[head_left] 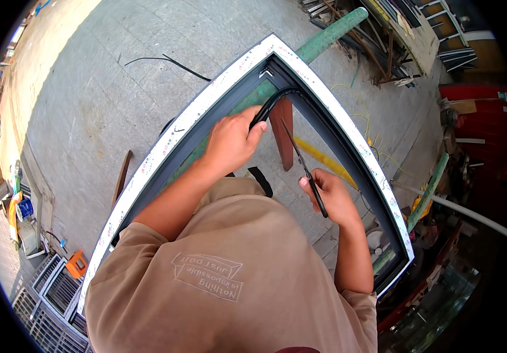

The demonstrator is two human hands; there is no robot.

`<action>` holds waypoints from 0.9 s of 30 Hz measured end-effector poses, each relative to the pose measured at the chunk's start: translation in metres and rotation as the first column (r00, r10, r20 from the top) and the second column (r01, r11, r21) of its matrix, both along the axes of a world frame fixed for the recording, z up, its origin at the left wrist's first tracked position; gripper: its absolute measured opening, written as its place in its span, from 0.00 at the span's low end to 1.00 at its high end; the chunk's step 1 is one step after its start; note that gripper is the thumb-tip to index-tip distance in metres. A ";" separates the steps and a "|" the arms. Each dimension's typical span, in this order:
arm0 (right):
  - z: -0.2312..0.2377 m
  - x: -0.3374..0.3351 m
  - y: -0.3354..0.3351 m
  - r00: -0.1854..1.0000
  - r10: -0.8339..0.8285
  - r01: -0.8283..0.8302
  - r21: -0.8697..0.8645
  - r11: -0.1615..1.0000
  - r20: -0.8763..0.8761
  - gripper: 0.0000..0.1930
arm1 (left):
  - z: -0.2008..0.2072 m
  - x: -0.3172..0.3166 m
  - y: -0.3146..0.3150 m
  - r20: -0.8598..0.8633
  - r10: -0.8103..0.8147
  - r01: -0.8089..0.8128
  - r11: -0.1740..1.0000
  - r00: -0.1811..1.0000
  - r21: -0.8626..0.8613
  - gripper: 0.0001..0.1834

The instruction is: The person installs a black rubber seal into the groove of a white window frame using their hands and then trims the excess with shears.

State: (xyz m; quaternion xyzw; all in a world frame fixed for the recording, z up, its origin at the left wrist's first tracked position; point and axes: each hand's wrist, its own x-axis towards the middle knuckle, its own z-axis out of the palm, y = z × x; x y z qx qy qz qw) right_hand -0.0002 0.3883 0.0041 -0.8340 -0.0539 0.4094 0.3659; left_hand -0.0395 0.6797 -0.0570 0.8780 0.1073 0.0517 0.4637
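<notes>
My left hand (234, 139) is closed around a black rubber sealing strip (275, 99). The strip arches from my fingers over to the inner edge of a large dark window or door frame (334, 125), whose outer face is covered in white printed film. Between the fingers of my right hand (333, 195) is a pair of scissors (302, 157), its slim blades pointing up toward the strip without touching it. I cannot tell how far the blades are parted.
Under the frame run a green pipe (333, 35) and a yellow bar (328, 162), beside a reddish-brown support (281, 134). Scrap metal (377, 50) is piled at the far right. Slatted grey frames (53, 294) and an orange box (77, 264) lie at the lower left.
</notes>
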 end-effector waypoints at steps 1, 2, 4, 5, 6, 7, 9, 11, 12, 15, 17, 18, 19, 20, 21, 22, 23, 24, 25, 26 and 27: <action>0.015 0.008 0.000 0.992 -0.023 0.023 0.002 1.000 -0.121 0.31 | 0.003 0.001 0.002 -0.047 -0.002 0.000 0.998 0.999 -0.055 0.21; 0.029 0.018 -0.001 0.988 0.037 -0.042 -0.034 0.999 -0.152 0.30 | 0.006 0.003 0.003 -0.093 -0.006 -0.004 0.994 0.996 -0.110 0.21; 0.044 0.033 -0.002 0.979 0.076 -0.083 -0.032 0.996 -0.188 0.30 | 0.011 0.006 0.002 -0.060 0.010 -0.016 0.993 0.998 -0.115 0.22; 0.051 0.040 -0.002 0.967 0.111 -0.120 -0.024 0.993 -0.229 0.31 | 0.013 0.008 0.001 -0.032 0.022 -0.026 0.993 0.999 -0.114 0.23; 0.056 0.049 -0.002 0.955 0.165 -0.178 -0.033 0.983 -0.247 0.32 | 0.017 0.010 0.000 -0.027 0.026 -0.029 0.992 0.999 -0.122 0.23; 0.062 0.057 -0.002 0.940 0.208 -0.218 -0.008 0.976 -0.269 0.34 | 0.021 0.013 0.000 -0.068 0.019 -0.030 0.986 0.998 -0.161 0.23; 0.072 0.071 0.004 0.920 0.254 -0.274 -0.026 0.961 -0.298 0.34 | 0.019 0.014 0.001 -0.114 0.019 -0.042 0.978 0.993 -0.206 0.23; 0.083 0.084 0.017 0.913 0.257 -0.296 -0.080 0.952 -0.317 0.35 | 0.010 0.015 0.000 0.012 0.025 -0.021 0.970 1.000 -0.244 0.23; 0.085 0.088 0.022 0.921 0.239 -0.288 -0.124 0.950 -0.309 0.36 | 0.006 0.014 -0.001 0.007 0.031 -0.028 0.968 0.999 -0.250 0.23; 0.094 0.107 0.037 0.898 0.314 -0.391 -0.232 0.891 -0.309 0.37 | -0.004 0.014 -0.004 0.113 0.085 -0.056 0.968 0.990 -0.244 0.21; 0.091 0.117 0.037 0.890 0.316 -0.394 -0.206 0.896 -0.328 0.38 | -0.007 0.012 -0.006 0.130 0.080 -0.055 0.982 0.988 -0.183 0.22; 0.089 0.123 0.036 0.879 0.342 -0.423 -0.212 0.881 -0.332 0.38 | -0.007 0.013 -0.007 0.128 0.097 -0.073 0.980 0.987 -0.185 0.22; 0.088 0.130 0.036 0.866 0.370 -0.454 -0.218 0.864 -0.337 0.38 | -0.006 0.015 -0.007 0.124 0.101 -0.080 0.984 0.987 -0.161 0.22; 0.087 0.137 0.038 0.855 0.389 -0.474 -0.214 0.854 -0.343 0.38 | -0.005 0.014 -0.007 0.115 0.107 -0.092 0.987 0.988 -0.134 0.22; 0.086 0.145 0.040 0.850 0.403 -0.487 -0.218 0.846 -0.338 0.39 | -0.006 0.012 -0.010 0.108 0.130 -0.115 0.984 0.986 -0.133 0.22; 0.085 0.151 0.041 0.845 0.417 -0.500 -0.221 0.837 -0.334 0.39 | -0.008 0.010 -0.012 0.139 0.134 -0.117 0.985 0.981 -0.123 0.22; 0.085 0.157 0.043 0.835 0.436 -0.519 -0.216 0.827 -0.336 0.39 | -0.009 0.009 -0.013 0.171 0.135 -0.117 0.987 0.976 -0.109 0.23; 0.087 0.163 0.046 0.825 0.450 -0.535 -0.213 0.818 -0.341 0.38 | -0.010 0.009 -0.013 0.167 0.154 -0.138 0.985 0.974 -0.105 0.23; 0.088 0.168 0.048 0.815 0.464 -0.549 -0.209 0.809 -0.347 0.38 | -0.011 0.010 -0.013 0.182 0.152 -0.136 0.986 0.971 -0.098 0.23; 0.089 0.172 0.050 0.804 0.481 -0.567 -0.208 0.797 -0.350 0.38 | -0.013 0.011 -0.013 0.198 0.152 -0.135 0.986 0.968 -0.094 0.23; 0.090 0.175 0.052 0.789 0.502 -0.588 -0.198 0.784 -0.355 0.39 | -0.014 0.010 -0.014 0.194 0.172 -0.156 0.983 0.966 -0.094 0.23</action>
